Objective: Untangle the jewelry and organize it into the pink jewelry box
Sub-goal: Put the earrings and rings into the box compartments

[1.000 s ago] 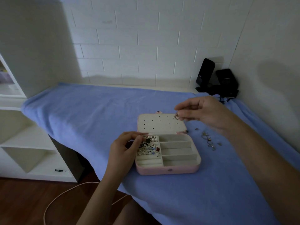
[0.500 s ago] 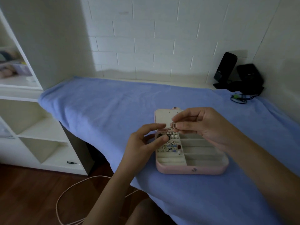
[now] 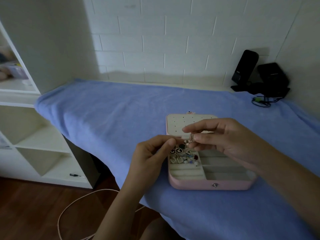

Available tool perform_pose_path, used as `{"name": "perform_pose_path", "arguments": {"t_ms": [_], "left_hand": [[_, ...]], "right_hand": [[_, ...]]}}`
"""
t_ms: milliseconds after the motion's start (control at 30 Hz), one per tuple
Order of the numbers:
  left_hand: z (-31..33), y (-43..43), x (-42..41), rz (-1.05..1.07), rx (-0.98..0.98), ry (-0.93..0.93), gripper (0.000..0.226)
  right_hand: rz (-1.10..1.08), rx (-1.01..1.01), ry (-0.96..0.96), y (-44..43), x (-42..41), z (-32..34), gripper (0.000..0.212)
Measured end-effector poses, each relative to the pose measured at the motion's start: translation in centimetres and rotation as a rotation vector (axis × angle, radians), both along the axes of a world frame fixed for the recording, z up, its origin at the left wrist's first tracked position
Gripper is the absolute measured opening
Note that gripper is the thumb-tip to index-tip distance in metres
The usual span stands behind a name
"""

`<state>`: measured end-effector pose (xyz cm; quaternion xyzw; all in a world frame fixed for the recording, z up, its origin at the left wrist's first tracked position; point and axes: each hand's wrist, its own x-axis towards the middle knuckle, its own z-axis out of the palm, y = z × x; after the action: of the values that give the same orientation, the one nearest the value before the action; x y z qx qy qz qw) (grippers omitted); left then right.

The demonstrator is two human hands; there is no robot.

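Pinched between both hands: one small jewelry piece. The left hand nips its left end between thumb and forefinger, and the right hand nips its right end. It is held just above the pink jewelry box. Box: lid open, on a blue towel. Rear-left compartment: assorted earrings.

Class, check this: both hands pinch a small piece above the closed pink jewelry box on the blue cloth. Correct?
No: the head view shows the pink jewelry box open. The left hand and right hand do pinch a small piece above it, on the blue cloth.
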<state>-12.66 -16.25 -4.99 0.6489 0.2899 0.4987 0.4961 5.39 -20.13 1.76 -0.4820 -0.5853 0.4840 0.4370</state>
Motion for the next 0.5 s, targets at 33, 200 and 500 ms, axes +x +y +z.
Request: {"name": "perform_pose_path", "arguments": {"t_ms": [33, 200, 500], "left_hand": [[0.1, -0.1, 0.0, -0.002, -0.002, -0.008, 0.028], [0.3, 0.1, 0.0, 0.098, -0.075, 0.007, 0.027], [1.3, 3.5, -1.8, 0.418, -0.060, 0.440, 0.013]], "right_hand": [[0.008, -0.012, 0.030, 0.0, 0.1, 0.0, 0.022], [-0.002, -0.019, 0.053, -0.1, 0.5, 0.2, 0.025], [-0.077, -0.027, -0.014, -0.5, 0.9, 0.3, 0.022]]}}
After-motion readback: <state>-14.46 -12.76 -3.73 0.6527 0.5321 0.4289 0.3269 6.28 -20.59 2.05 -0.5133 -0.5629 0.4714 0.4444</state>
